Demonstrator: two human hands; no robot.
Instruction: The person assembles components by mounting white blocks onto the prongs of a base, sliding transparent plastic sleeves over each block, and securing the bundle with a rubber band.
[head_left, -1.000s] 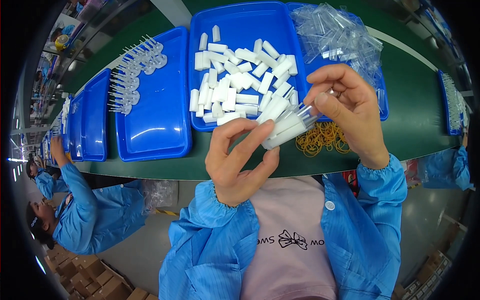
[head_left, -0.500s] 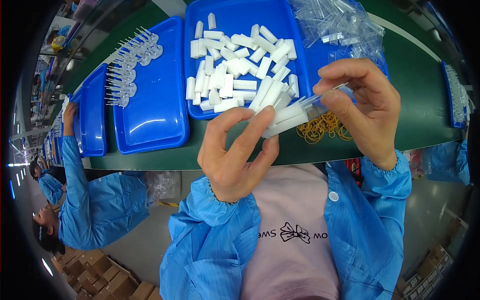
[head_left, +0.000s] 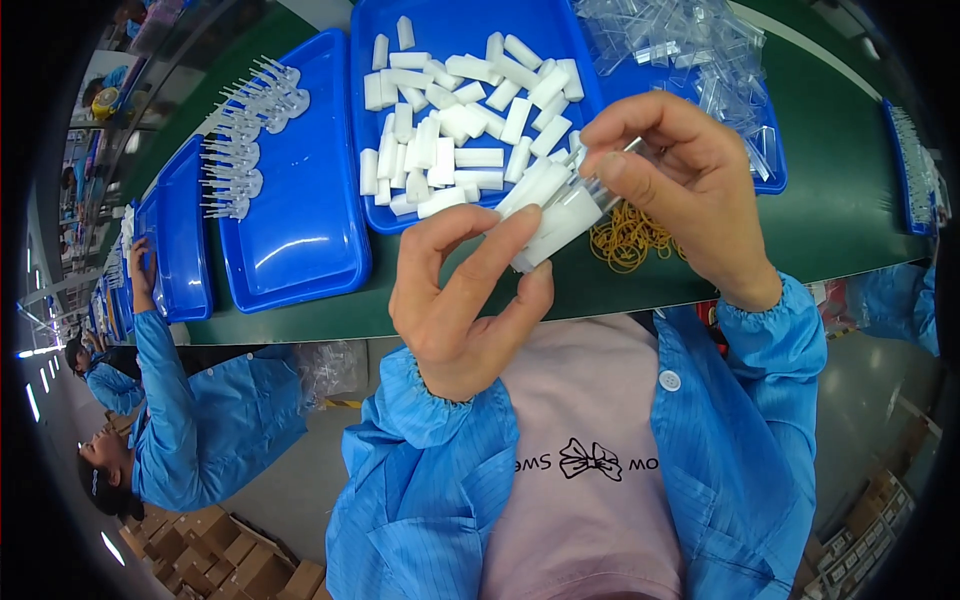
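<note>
Moved: right hand (head_left: 690,190) has come in closer to the left hand (head_left: 450,300) vs half a second back
Left grip: fingertips pinched on a white block (head_left: 565,225), can't tell if there's a second one
Right grip: thumb and finger on a clear plastic piece (head_left: 600,191), right by the block's end
Block spot: held up between the hands, blue tray (head_left: 455,20) of loose white blocks (head_left: 430,140) just beyond, yellow rubber bands (head_left: 622,243) near

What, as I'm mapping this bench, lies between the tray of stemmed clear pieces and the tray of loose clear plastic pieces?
In the head view, a blue tray holding white blocks lies there.
</note>
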